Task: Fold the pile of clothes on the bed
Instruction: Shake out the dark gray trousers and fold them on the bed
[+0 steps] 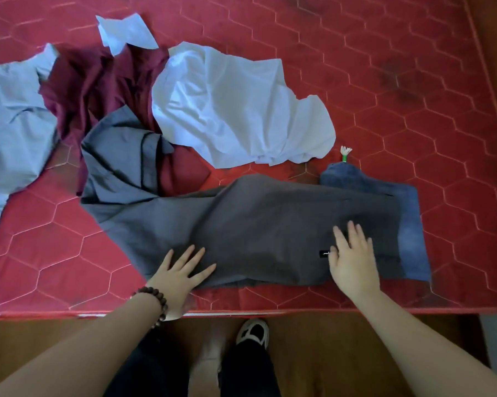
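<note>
home bedroom: red quilted mattress (384,81), loose clothes (235,110) strewn, wooden floor (327,353).

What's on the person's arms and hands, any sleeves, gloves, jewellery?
Both forearms are bare: no sleeves in view, no gloves. The left hand has a bracelet of dark brown round beads at the wrist. The right hand and its wrist carry nothing visible; no rings can be made out on either hand.

A grey shirt (270,224) is spread on the red bed (413,81); it is pressed flat by the left hand (181,275) and right hand (351,260).
</note>
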